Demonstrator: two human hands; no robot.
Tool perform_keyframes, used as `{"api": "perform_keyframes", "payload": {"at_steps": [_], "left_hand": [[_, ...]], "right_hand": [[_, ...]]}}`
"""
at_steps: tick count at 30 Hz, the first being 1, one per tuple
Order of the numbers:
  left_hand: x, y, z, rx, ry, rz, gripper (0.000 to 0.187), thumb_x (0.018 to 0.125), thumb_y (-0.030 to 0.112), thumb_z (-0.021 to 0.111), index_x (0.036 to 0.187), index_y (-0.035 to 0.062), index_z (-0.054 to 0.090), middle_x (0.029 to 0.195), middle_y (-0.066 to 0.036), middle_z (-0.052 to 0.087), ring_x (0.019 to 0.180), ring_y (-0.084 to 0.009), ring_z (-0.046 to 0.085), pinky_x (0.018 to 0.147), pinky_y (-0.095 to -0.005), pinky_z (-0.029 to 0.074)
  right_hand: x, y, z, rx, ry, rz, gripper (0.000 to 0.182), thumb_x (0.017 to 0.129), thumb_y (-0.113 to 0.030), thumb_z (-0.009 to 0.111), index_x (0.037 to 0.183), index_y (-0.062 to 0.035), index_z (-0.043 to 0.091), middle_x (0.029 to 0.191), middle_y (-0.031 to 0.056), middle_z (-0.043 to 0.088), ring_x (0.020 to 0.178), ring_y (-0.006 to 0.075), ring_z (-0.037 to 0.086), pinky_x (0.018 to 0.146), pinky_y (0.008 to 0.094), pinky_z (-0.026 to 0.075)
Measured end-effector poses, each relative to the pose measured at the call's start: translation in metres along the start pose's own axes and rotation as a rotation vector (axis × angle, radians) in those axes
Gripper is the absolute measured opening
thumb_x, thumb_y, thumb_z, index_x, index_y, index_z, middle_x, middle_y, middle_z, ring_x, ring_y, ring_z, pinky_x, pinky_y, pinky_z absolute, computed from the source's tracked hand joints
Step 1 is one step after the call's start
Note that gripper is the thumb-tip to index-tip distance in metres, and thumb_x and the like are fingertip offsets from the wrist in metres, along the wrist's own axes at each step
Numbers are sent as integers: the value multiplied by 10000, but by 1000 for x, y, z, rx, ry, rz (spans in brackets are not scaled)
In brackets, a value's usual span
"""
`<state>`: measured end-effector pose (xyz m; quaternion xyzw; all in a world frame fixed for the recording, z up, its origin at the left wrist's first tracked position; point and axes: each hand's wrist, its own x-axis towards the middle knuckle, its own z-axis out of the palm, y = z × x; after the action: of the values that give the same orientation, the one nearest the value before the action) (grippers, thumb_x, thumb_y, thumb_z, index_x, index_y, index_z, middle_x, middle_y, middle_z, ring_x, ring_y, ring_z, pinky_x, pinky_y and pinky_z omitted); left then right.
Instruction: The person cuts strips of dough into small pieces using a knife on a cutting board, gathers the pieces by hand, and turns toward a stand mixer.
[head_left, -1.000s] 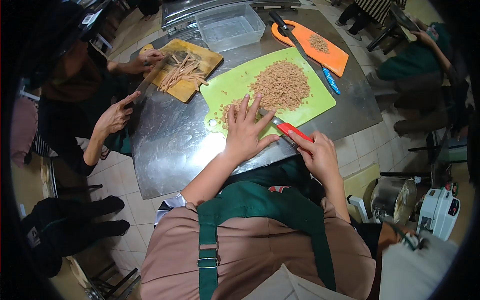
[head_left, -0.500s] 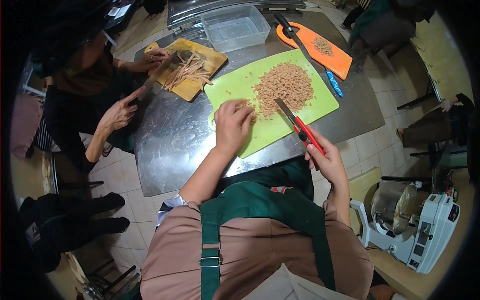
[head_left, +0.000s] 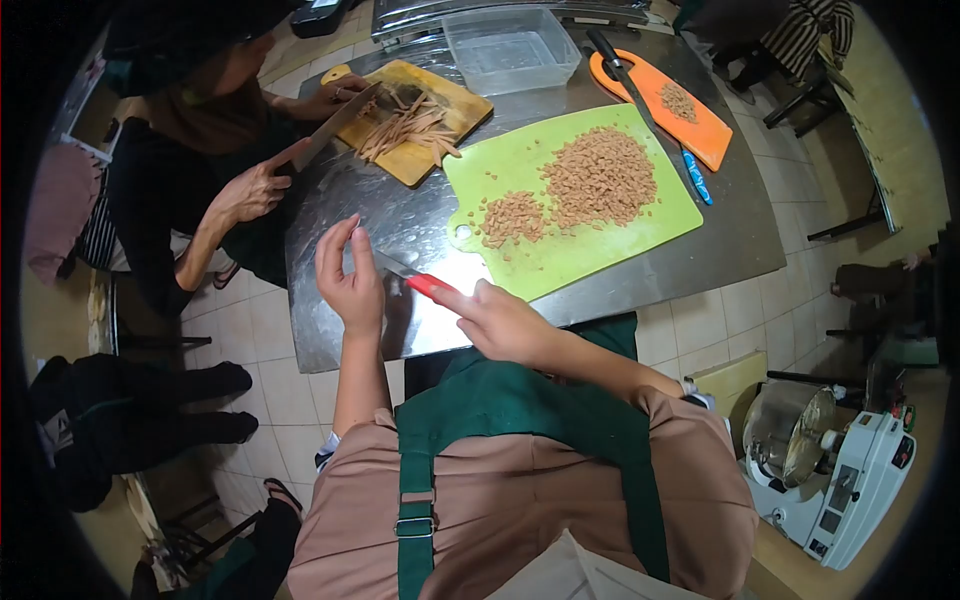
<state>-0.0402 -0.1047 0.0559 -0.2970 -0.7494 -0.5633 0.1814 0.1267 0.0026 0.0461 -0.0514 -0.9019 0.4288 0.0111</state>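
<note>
My right hand (head_left: 505, 322) is wrapped around a red utility knife (head_left: 428, 287), its blade pointing left toward my other hand. My left hand (head_left: 350, 285) is raised over the near left part of the metal table, fingers stretched upward and apart, close to the blade tip. Beyond both hands lies a green cutting board (head_left: 560, 262). On it rest a large heap of small chopped brown pieces (head_left: 600, 175) and a smaller heap of chopped pieces (head_left: 513, 218), with crumbs scattered around them.
At left, a co-worker's hand (head_left: 250, 192) holds a large knife (head_left: 335, 128) over brown strips (head_left: 410, 130) on a wooden board (head_left: 465, 90). Behind are a clear plastic container (head_left: 512, 60), an orange board (head_left: 708, 135) and a black-handled knife (head_left: 625, 80). A mixer (head_left: 850, 480) stands lower right.
My left hand has left the chopped pieces and moved left off the green board. My right hand has brought the utility knife left, away from the large heap, toward my left hand.
</note>
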Motion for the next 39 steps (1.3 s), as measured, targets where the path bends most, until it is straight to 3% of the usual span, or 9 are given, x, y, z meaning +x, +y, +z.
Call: {"api": "perform_keyframes", "payload": {"at_steps": [7,13,14,18,20,25,29,32,39], "left_hand": [[-19,-30,-22,29,-16,-39,138,864,82,589,945,-16,643,974,-129,619,919,-226,579,823,-310,441],[-29,-45,-18,115,-142,-65,219,848,117,615,1043,17,619,1099,-136,589,1028,-241,544,895,-327,413],[-32,-47,-19,160,-187,-69,255,840,144,623,1071,38,612,1141,-141,571,1076,-272,517,928,-352,391],[-36,-48,-15,227,-271,-67,316,821,210,625,1097,57,606,1194,-142,532,1143,-314,451,965,-406,342],[-39,-49,-15,312,-286,-33,334,814,235,632,1101,66,607,1206,-135,526,1177,-316,424,989,-426,302],[-41,-42,-12,474,-362,-63,415,781,344,653,1115,102,611,1251,-118,499,1269,-318,331,1034,-521,166],[-41,-26,-10,597,-443,-3,540,753,513,629,1145,142,607,1301,-110,466,1318,-336,259,1011,-641,59],[-47,-7,-5,637,-716,11,637,744,567,607,1261,203,533,1396,-101,382,1369,-337,172,989,-682,-89],[-31,-19,5,724,-809,61,719,755,633,523,1310,178,486,1432,-143,326,1377,-361,133,977,-703,-78]], "right_hand": [[57,1,53,-538,191,-148,524,822,-174,548,1331,-149,427,924,153,486,861,283,512,670,365,457],[63,-8,32,-584,236,-219,471,842,-245,552,1297,-160,463,959,133,525,838,265,516,707,378,424],[66,-3,26,-548,269,-201,425,839,-257,554,1250,-161,508,1112,157,536,998,298,522,841,426,409],[74,41,-2,-770,383,-228,398,868,-300,520,1249,-185,522,1281,154,484,1214,317,428,987,483,334],[71,61,-13,-741,243,-115,395,905,-336,464,1279,-214,502,1377,92,422,1323,284,318,1077,522,201],[66,86,-41,-784,187,-151,382,925,-347,428,1284,-239,499,1363,26,448,1299,244,361,1075,531,197],[59,113,-68,-816,341,-205,321,885,-289,504,1174,-176,584,1248,51,552,1192,248,477,1035,501,295],[48,127,-86,-922,422,-176,259,854,-237,553,1061,-100,625,1129,70,608,1100,247,537,1003,456,351],[20,134,-131,-732,624,-46,223,849,-214,571,1018,-87,639,1135,53,604,1119,255,522,1020,462,334]]}}
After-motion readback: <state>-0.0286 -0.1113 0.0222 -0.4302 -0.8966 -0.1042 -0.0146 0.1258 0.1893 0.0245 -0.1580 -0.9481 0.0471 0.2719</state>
